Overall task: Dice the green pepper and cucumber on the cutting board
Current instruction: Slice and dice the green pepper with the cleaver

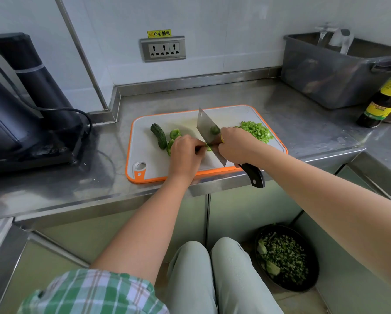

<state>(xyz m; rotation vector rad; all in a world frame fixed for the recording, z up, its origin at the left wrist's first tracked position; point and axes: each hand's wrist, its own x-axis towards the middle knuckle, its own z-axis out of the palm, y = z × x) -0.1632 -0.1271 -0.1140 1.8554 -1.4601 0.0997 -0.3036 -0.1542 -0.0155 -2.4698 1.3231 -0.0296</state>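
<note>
A white cutting board [149,159] with an orange rim lies on the steel counter. A dark green cucumber [158,135] rests at its left, with green pepper pieces [174,133] beside it. A heap of diced green pepper [256,130] sits at the board's right. My left hand [185,152] pins a green pepper strip [208,147] against the board with its fingertips. My right hand [237,145] grips a cleaver [207,130], its blade standing on the strip right beside my left fingers. The cleaver's black handle end sticks out past the board's front edge.
A black appliance [24,114] with a cord stands at the left. A grey plastic tub [334,71] sits at the back right, a dark sauce bottle [384,98] beside it. A wall socket [163,49] is behind the board. A black bin [285,257] with green scraps stands on the floor.
</note>
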